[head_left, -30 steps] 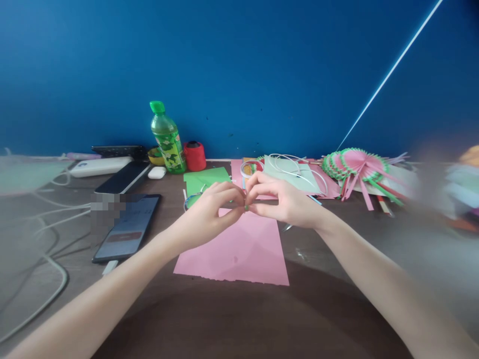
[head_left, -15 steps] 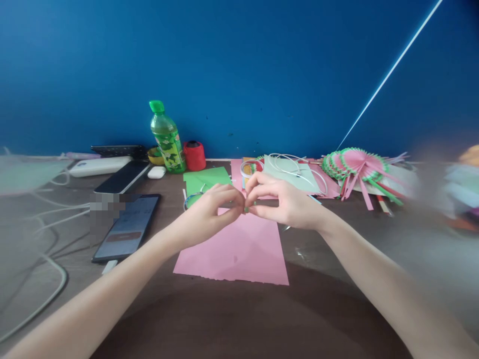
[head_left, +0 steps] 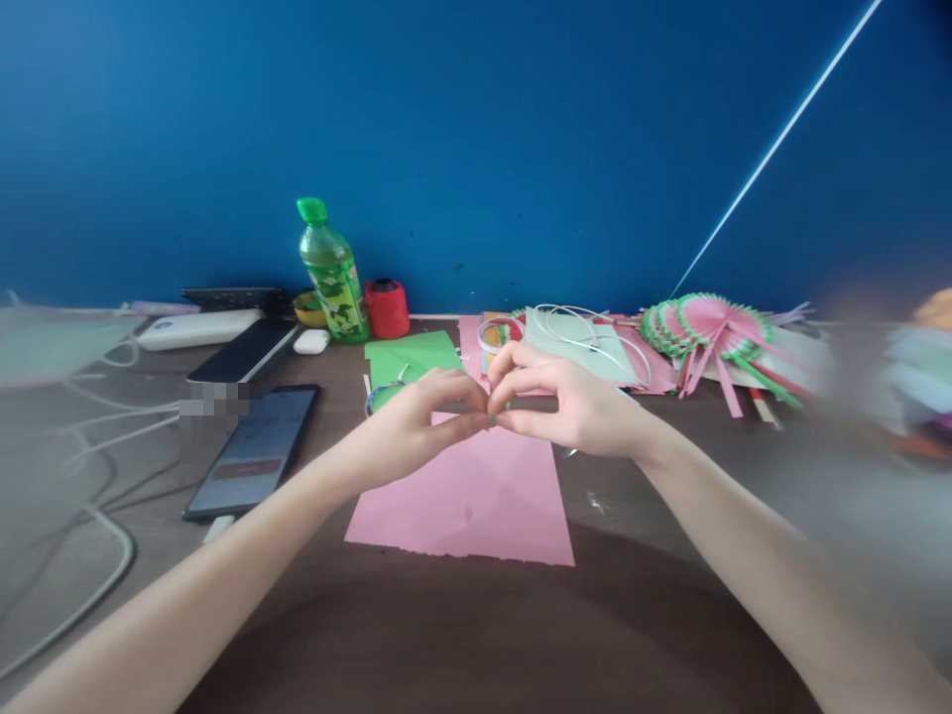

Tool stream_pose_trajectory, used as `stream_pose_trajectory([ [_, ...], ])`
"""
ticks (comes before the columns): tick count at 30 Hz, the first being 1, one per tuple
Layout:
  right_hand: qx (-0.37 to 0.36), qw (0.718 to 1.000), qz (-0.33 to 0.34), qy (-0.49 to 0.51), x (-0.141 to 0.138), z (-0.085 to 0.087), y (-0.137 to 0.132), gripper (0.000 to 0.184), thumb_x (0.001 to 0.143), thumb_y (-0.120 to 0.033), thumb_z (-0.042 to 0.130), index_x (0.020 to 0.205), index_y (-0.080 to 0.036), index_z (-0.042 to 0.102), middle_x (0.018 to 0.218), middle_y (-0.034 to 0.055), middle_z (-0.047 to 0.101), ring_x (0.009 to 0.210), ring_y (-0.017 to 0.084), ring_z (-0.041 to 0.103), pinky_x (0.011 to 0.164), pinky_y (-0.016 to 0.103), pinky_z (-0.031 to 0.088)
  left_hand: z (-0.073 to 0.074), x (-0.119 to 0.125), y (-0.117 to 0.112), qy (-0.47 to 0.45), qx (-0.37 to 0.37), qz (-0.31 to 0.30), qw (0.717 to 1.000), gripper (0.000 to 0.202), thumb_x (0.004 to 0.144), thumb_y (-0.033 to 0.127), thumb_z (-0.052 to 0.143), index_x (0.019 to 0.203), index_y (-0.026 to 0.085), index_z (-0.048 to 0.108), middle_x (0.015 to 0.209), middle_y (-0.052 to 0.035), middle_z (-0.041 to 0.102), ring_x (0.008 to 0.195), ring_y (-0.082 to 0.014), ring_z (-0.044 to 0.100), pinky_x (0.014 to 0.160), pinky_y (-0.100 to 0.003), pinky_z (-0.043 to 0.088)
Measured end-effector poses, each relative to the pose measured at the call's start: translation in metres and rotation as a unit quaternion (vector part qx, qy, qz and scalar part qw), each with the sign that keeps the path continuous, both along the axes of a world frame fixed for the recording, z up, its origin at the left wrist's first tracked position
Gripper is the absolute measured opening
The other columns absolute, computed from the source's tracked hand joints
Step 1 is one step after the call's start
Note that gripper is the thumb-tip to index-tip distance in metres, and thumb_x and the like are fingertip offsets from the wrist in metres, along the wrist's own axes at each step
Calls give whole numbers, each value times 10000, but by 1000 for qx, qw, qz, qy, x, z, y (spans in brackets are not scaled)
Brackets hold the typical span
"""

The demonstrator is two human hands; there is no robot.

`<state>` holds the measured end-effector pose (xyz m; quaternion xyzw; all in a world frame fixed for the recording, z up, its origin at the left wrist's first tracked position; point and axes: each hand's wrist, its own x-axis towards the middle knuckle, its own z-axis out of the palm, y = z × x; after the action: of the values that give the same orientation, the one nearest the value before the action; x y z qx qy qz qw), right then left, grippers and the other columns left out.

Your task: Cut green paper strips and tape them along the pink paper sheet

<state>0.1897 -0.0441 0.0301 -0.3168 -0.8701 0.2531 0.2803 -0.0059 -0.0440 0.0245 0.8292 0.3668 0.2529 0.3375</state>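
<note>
Above a pink paper sheet [head_left: 468, 506], my left hand [head_left: 420, 426] and my right hand [head_left: 569, 402] meet fingertip to fingertip. Between them shows a small green piece [head_left: 492, 420], perhaps paper; most of it is hidden by the fingers. Both hands are closed in a pinch around it, thumbs below and index fingers above. Behind my left hand lies a green paper sheet [head_left: 416, 352] with a blue-rimmed loop [head_left: 370, 402] at its near edge.
Two phones [head_left: 260, 451] and cables [head_left: 123, 555] lie to the left. A green bottle [head_left: 332, 288] and a red roll [head_left: 387, 309] stand by the blue wall. Pale green paper [head_left: 617, 347] with white cord and pink-green folded paper fans [head_left: 718, 327] sit at back right.
My left fingers have shifted very slightly against the right ones at the small green piece. Everything else stays in place.
</note>
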Motion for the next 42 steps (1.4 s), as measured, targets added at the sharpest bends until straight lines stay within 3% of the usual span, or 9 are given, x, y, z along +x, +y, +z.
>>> stream_pose_trajectory([
  [14, 16, 1000, 4, 14, -4, -2, -1, 80, 787, -133, 568, 740, -178, 614, 892, 29, 497, 878, 136, 505, 796, 292, 423, 0, 0, -6, 63, 131, 6, 989, 115, 828, 232, 430, 761, 193, 515, 832, -1, 555, 890, -161, 482, 817, -295, 387],
  [23, 10, 1000, -6, 6, -2, 2, -2, 69, 785, -152, 572, 754, -183, 625, 875, 26, 493, 856, 136, 508, 764, 286, 422, -1, 1, -6, 55, 104, 20, 993, 128, 799, 200, 407, 760, 199, 529, 821, 14, 570, 882, -151, 500, 777, -260, 397],
  [27, 0, 1000, -29, -11, 5, 6, 1, 61, 776, -175, 573, 751, -189, 627, 905, 30, 532, 863, 149, 527, 746, 289, 426, -3, -5, 8, 83, 84, 83, 989, 126, 773, 230, 427, 779, 196, 548, 843, 8, 606, 828, -160, 538, 705, -260, 406],
  [30, 10, 997, -65, -29, 11, 8, 4, 72, 777, -198, 562, 741, -192, 625, 891, 21, 590, 836, 152, 548, 737, 287, 418, -9, -19, 27, 203, 109, 198, 953, 153, 758, 260, 423, 711, 183, 546, 713, -23, 602, 707, -190, 546, 612, -289, 379],
  [32, 20, 993, -104, -45, 14, 8, 7, 95, 781, -220, 547, 741, -193, 628, 851, 11, 626, 797, 154, 561, 713, 284, 408, -16, -32, 38, 310, 163, 270, 897, 148, 735, 226, 425, 671, 170, 546, 714, -71, 607, 762, -240, 553, 618, -321, 362],
  [35, 22, 986, -152, -61, 16, 7, 8, 122, 787, -246, 530, 758, -197, 637, 818, 3, 656, 759, 155, 576, 672, 277, 395, -26, -46, 47, 390, 237, 323, 829, 218, 771, 211, 379, 704, 151, 578, 777, -121, 634, 813, -276, 570, 655, -362, 362],
  [38, 20, 985, -157, -70, 15, 6, 9, 136, 794, -263, 527, 765, -197, 643, 798, 3, 662, 728, 145, 577, 641, 264, 388, -31, -49, 49, 423, 258, 315, 810, 324, 831, 270, 335, 685, 151, 599, 788, -139, 639, 851, -295, 565, 696, -393, 368],
  [40, 19, 986, -150, -76, 14, 4, 9, 146, 801, -268, 523, 766, -197, 646, 784, 2, 661, 703, 135, 570, 616, 256, 382, -32, -45, 49, 411, 248, 269, 835, 308, 833, 267, 343, 703, 158, 600, 797, -124, 633, 850, -274, 558, 707, -379, 376],
  [42, 15, 986, -144, -83, 14, 3, 10, 148, 804, -256, 517, 770, -197, 649, 766, -1, 656, 674, 124, 560, 592, 249, 373, -34, -41, 49, 362, 185, 168, 898, 236, 814, 267, 385, 758, 175, 594, 802, -83, 620, 812, -222, 556, 693, -328, 392],
])
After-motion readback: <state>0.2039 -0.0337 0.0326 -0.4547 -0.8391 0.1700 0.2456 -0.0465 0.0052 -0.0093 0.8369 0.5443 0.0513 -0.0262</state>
